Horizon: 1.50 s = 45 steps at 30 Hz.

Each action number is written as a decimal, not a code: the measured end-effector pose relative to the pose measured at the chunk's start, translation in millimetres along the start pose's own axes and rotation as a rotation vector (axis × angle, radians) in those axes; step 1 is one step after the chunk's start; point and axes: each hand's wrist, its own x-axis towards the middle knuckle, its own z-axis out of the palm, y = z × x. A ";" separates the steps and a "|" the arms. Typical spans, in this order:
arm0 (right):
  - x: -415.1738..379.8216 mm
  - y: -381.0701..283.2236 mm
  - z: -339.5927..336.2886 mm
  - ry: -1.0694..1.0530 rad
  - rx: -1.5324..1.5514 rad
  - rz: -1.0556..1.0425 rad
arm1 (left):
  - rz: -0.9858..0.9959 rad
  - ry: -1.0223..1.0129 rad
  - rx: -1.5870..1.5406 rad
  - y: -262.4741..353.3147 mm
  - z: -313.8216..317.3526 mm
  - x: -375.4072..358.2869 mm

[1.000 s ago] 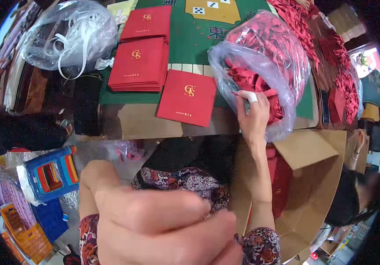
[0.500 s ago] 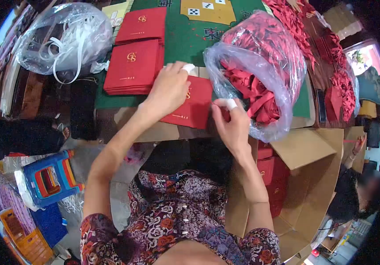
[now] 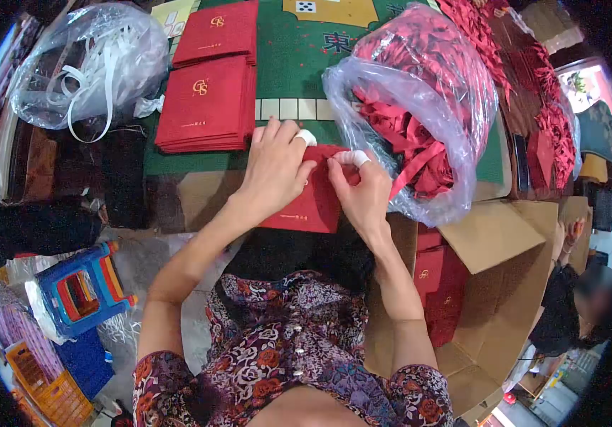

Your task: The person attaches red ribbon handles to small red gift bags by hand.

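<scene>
A flat red packet with a gold logo (image 3: 309,215) is held upright over the front edge of the table, its printed face toward me. My left hand (image 3: 272,171) grips its upper left part, thumb at the front and fingers curled at the top. At the upper right edge, my right hand (image 3: 364,191) pinches with thumb and forefinger. White tape wraps a finger on each hand. To the left lies a stack of matching red packets (image 3: 203,103), with another stack (image 3: 215,32) behind. An open clear bag of red ribbon strips (image 3: 420,135) lies right of my right hand.
A clear bag of white straps (image 3: 96,64) lies at the left on the green mat (image 3: 292,75). Below the table's right side, an open cardboard box (image 3: 494,285) holds more red packets. Plastic stools (image 3: 82,288) stand lower left. Another person (image 3: 569,309) is at far right.
The packet has been drawn toward me, past the table's front edge. My right hand has moved left onto its top edge, and my left hand has shifted slightly down with it.
</scene>
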 end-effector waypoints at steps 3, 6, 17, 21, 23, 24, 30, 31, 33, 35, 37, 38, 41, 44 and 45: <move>-5.8 -1.7 -2.1 0.031 0.037 0.019 | -0.145 -0.143 -0.179 -0.4 -7.7 -0.8; -9.5 -4.2 -5.8 0.004 0.071 0.073 | -0.203 -0.183 -0.289 -4.0 -11.3 1.5; -9.0 -2.0 -4.2 0.008 0.082 0.066 | -0.258 -0.167 -0.459 2.9 -8.7 -4.8; -6.9 -11.3 -7.1 -0.013 0.032 0.145 | -0.212 -0.122 -0.429 7.2 -6.3 -8.6; -5.4 -15.5 -7.1 -0.007 0.034 0.147 | -0.203 -0.069 -0.358 12.0 -7.2 -10.1; -4.8 -17.3 -7.3 0.000 0.034 0.150 | -0.204 -0.067 -0.357 14.8 -5.7 -11.6; -7.5 -25.9 -6.0 0.028 -0.045 0.058 | -0.199 0.024 -0.359 23.5 -6.5 -16.7; -8.1 -26.1 -5.9 0.029 -0.043 0.053 | -0.199 0.028 -0.356 24.2 -8.9 -16.2; -9.6 -26.0 -6.9 0.052 0.005 0.018 | -0.200 0.010 -0.390 25.6 -12.1 -15.4; -11.5 -21.3 -8.6 0.036 0.036 0.018 | -0.219 0.000 -0.424 21.6 -11.8 -14.9; -14.5 -20.7 -11.4 0.019 0.067 0.016 | -0.238 -0.008 -0.458 19.7 -12.7 -14.3; -16.3 -22.0 -12.4 0.024 0.111 0.054 | -0.240 -0.015 -0.453 19.5 -14.3 -13.4; -17.0 -16.9 -13.5 0.018 0.080 0.001 | -0.221 -0.026 -0.416 22.4 -16.4 -11.2; -15.4 -17.1 -12.3 -0.005 -0.033 -0.091 | -0.127 0.026 -0.359 24.0 -12.9 -12.0; -14.6 -18.3 -12.5 -0.018 -0.073 -0.096 | -0.125 0.027 -0.357 21.1 -10.2 -12.6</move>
